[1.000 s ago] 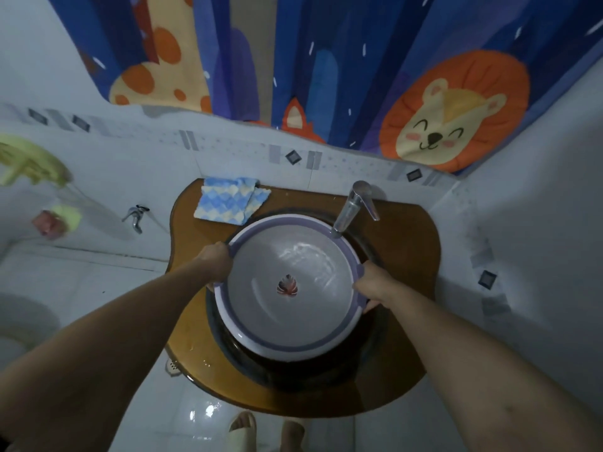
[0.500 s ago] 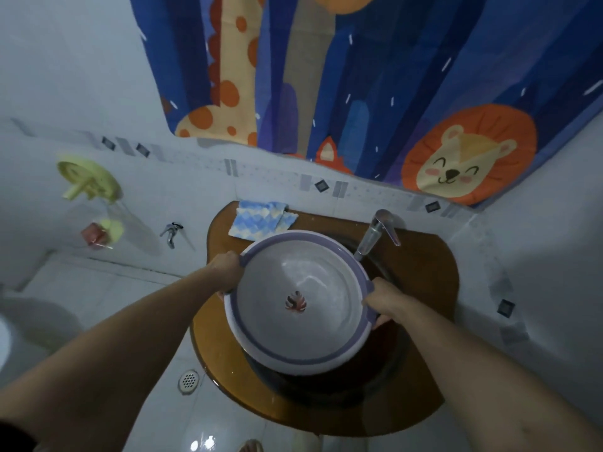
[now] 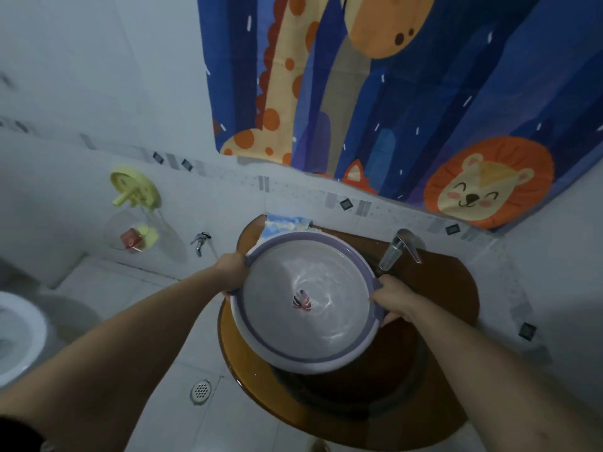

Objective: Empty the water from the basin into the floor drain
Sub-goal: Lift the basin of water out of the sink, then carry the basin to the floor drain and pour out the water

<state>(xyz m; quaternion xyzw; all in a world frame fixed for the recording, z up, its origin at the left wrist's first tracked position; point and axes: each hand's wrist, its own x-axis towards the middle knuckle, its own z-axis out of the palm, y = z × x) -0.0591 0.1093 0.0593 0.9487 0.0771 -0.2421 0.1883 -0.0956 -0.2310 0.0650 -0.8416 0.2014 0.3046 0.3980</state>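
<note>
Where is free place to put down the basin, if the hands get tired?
Bare floor tiles between toilet and floor drain. Crowded: the brown counter, where the basin overhangs the dark sink, with the tap and blue cloth behind.

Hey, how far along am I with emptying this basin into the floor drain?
Done: both hands have a grip on the basin, left hand and right hand on opposite sides of its rim. In hand: you hold it above the sink counter, water rippling inside. Left: carry it to the floor drain, down to your left on the tiles, and pour. No water has gone out yet.
</note>
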